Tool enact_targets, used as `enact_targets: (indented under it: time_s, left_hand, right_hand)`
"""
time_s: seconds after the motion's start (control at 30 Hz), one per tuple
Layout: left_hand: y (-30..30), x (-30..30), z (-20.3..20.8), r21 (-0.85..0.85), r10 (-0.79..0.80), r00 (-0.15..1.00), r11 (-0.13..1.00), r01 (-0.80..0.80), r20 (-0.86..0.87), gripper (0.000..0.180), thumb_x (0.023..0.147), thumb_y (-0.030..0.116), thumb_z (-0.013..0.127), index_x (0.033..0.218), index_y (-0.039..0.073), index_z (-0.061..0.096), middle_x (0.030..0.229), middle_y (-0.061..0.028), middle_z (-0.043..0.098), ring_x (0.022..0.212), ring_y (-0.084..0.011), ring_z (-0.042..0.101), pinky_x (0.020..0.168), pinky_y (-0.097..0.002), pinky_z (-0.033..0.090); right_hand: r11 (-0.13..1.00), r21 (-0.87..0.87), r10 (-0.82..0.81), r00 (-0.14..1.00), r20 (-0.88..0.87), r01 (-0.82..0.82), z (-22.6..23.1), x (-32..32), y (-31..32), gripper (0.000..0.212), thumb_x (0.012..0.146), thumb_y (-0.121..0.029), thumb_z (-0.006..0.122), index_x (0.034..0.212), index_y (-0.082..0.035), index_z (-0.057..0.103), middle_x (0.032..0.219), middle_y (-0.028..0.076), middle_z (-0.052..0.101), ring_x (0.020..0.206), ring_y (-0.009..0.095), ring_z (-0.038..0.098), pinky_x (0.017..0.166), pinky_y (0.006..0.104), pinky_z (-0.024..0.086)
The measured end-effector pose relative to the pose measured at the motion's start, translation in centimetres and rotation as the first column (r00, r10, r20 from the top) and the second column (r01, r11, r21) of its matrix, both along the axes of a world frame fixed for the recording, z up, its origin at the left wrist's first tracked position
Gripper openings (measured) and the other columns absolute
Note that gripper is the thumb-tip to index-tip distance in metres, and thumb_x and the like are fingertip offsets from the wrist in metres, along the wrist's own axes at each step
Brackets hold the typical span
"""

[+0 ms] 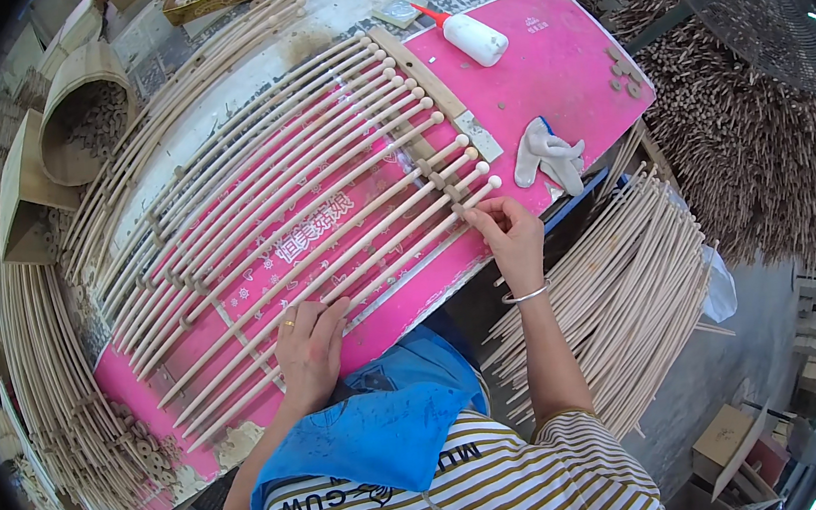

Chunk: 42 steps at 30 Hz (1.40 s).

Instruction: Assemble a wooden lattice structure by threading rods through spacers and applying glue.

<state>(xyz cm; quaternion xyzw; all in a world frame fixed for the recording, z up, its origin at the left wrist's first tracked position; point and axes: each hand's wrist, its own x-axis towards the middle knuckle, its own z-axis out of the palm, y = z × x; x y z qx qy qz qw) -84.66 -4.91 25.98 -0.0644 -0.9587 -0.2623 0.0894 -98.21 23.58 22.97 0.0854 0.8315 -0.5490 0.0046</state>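
Long, thin wooden rods (315,235) with ball ends lie side by side across the pink printed board (408,169). Along the nearest rods, small wooden rings (439,183) sit close to the balls. My right hand (512,243) pinches at a ring on the nearest rod, just below its ball (494,183); the fingertips partly hide that ring. Farther down the same rod, my left hand (308,352) has its fingers curled over the shaft. More rings (180,281) are on the farther rods, toward their ball-less ends.
A white glue bottle (477,40) with a red nozzle and white gloves (546,157) lie on the board. Beyond the rods is a wooden strip (424,82). Bundled rods (602,283) stand at right; a round wooden tub (88,110) of small pieces sits at left.
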Motion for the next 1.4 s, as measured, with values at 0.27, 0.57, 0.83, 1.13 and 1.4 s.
enact_targets:
  time_s: [0.27, 0.57, 0.83, 1.13, 1.4]
  left_hand:
    - [0.3, -0.4, -0.2, -0.017, -0.014, 1.0, 1.0, 0.014, -0.003, 0.031, 0.086, 0.004, 0.075, 0.117, 0.006, 0.075, 0.098, -0.0085, 0.062, 0.093, -0.0287, 0.061, 0.08, -0.041, 0.051]
    - [0.3, -0.5, -0.1, -0.047, -0.03, 1.0, 0.998, 0.03, -0.005, 0.032, 0.084, 0.004, 0.075, 0.117, 0.006, 0.074, 0.099, -0.0076, 0.062, 0.093, -0.0274, 0.061, 0.081, -0.0399, 0.051]
    - [0.0, -0.4, 0.1, -0.061, -0.028, 1.0, 0.998, 0.029, 0.004, 0.035, 0.085, 0.006, 0.076, 0.12, 0.007, 0.074, 0.101, -0.0082, 0.064, 0.095, -0.0279, 0.063, 0.082, -0.0405, 0.052]
    - [-10.6, -1.7, 0.1, -0.185, 0.273, 0.959, 0.941, -0.284, -0.081, 0.039, 0.089, 0.003, 0.071, 0.128, 0.009, 0.071, 0.118, -0.0098, 0.065, 0.108, -0.0323, 0.062, 0.093, -0.044, 0.049]
    - [-12.6, -2.9, -1.3, -0.322, 0.186, 0.971, 0.919, -0.226, -0.15, 0.032, 0.088, 0.001, 0.069, 0.119, 0.008, 0.072, 0.111, -0.0087, 0.067, 0.105, -0.0322, 0.064, 0.088, -0.0439, 0.05]
  right_hand:
    - [0.975, 0.215, 0.098, 0.971, -0.217, -0.05, -0.6, 1.1, -0.4, 0.03, 0.082, -0.013, 0.084, 0.107, -0.005, 0.069, 0.084, 0.006, 0.066, 0.067, 0.019, 0.064, 0.062, 0.0328, 0.052]
    - [0.91, 0.412, 0.229, 0.878, -0.421, -0.04, -0.9, 0.8, -0.6, 0.028, 0.087, -0.008, 0.077, 0.114, -0.012, 0.073, 0.087, 0.008, 0.066, 0.079, 0.025, 0.067, 0.066, 0.036, 0.052]
    - [0.912, 0.408, 0.233, 0.879, -0.415, -0.049, -1.1, 0.7, -0.4, 0.029, 0.085, -0.006, 0.077, 0.114, -0.01, 0.073, 0.087, 0.008, 0.066, 0.075, 0.024, 0.066, 0.065, 0.0346, 0.052]
    - [0.992, 0.114, 0.001, 0.924, -0.382, 0.046, -1.2, 2.4, 1.5, 0.018, 0.096, -0.006, 0.073, 0.114, -0.001, 0.073, 0.089, 0.001, 0.064, 0.074, 0.008, 0.058, 0.065, 0.0232, 0.047]
    - [0.994, 0.096, 0.096, 0.889, -0.447, -0.059, 0.8, 2.4, -1.4, 0.013, 0.095, -0.007, 0.073, 0.107, -0.002, 0.074, 0.082, 0.005, 0.063, 0.065, 0.013, 0.054, 0.058, 0.027, 0.042]
